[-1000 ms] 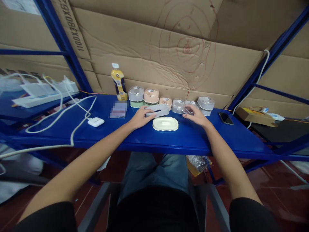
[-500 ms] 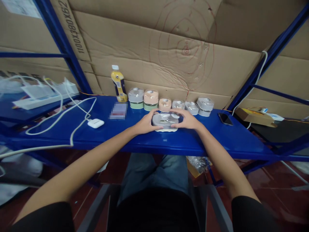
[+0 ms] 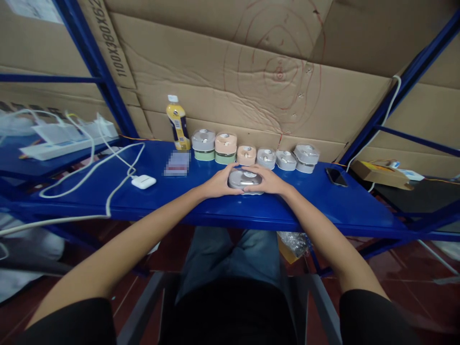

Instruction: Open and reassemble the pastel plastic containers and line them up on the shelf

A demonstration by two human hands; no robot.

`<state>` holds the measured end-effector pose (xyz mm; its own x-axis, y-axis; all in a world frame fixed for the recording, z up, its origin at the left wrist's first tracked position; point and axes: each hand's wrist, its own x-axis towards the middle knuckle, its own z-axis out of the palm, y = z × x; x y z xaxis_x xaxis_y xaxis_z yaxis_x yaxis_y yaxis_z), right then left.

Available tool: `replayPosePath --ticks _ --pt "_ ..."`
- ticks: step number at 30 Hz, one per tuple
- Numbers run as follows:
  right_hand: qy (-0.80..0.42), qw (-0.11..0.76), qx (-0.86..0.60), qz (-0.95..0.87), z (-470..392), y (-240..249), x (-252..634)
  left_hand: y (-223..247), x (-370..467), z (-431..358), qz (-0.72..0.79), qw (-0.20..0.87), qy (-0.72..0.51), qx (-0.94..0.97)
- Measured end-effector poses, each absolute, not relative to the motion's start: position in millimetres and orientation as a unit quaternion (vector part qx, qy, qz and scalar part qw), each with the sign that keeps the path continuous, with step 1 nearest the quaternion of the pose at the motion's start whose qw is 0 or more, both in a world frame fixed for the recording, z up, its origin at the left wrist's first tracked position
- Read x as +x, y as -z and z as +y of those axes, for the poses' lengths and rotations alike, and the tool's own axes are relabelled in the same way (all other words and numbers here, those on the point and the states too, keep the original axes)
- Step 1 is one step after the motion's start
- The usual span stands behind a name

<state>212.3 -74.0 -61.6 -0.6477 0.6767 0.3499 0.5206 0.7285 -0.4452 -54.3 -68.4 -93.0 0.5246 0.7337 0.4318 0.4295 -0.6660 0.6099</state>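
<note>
My left hand point(image 3: 218, 185) is wrapped round the left side of a grey lunch box point(image 3: 240, 178), its thumb along the near edge. My right hand point(image 3: 272, 182) curves round the right side, fingers over the far right part of the lid. Low on the blue table, close to its front edge, the box shows a shiny strip on top and a thin pale rim below. The hands hide both of its ends. Behind it stand similar boxes: a peach one over green point(image 3: 226, 146), a small peach one point(image 3: 247, 155) and a small grey one point(image 3: 266, 157).
A yellow drink bottle point(image 3: 178, 123) stands at the back left beside a grey-and-green box point(image 3: 203, 143). More grey boxes point(image 3: 306, 157) sit right of centre, near a phone point(image 3: 336, 177). A white earbud case point(image 3: 143, 181) and cables lie left. Cardboard point(image 3: 201, 62) walls the back.
My right hand has shifted slightly left and covers more of the lunch box's lid. Less of the box's right end and pale base shows. My left hand keeps nearly the same hold.
</note>
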Motion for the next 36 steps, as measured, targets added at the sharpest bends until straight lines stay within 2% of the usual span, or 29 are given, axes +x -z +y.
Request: replayPosePath --ticks 6,11,14,17,21,27,32,36 --pt "-0.159 0.256 -0.305 -0.903 -89.8 72.2 232.4 89.8 -58.9 -70.1 0.325 0.221 -0.333 0.857" --pt "-0.11 0.301 -0.329 -0.888 -91.5 71.5 238.9 96.0 -65.4 -62.7 0.315 0.331 -0.399 0.795" --pt "-0.038 0.358 -0.395 -0.845 -79.5 58.5 252.0 100.9 -67.6 -56.2 0.329 0.331 -0.467 0.751" --pt "0.063 0.4 -0.537 -0.74 -58.0 38.3 270.9 103.4 -66.9 -53.3 0.353 0.303 -0.477 0.746" --pt "0.163 0.353 -0.675 -0.626 -24.6 17.0 281.9 103.6 -64.0 -53.6 0.362 0.279 -0.448 0.769" --pt "0.226 0.249 -0.756 -0.562 6.9 24.9 269.5 102.5 -62.9 -53.4 0.37 0.263 -0.43 0.78" --pt "0.245 0.258 -0.745 -0.564 7.5 41.7 263.6 101.0 -63.0 -54.4 0.378 0.257 -0.417 0.785" --pt "0.252 0.28 -0.678 -0.631 -2.4 40.9 248.1 100.4 -62.5 -55.2 0.383 0.254 -0.414 0.786"
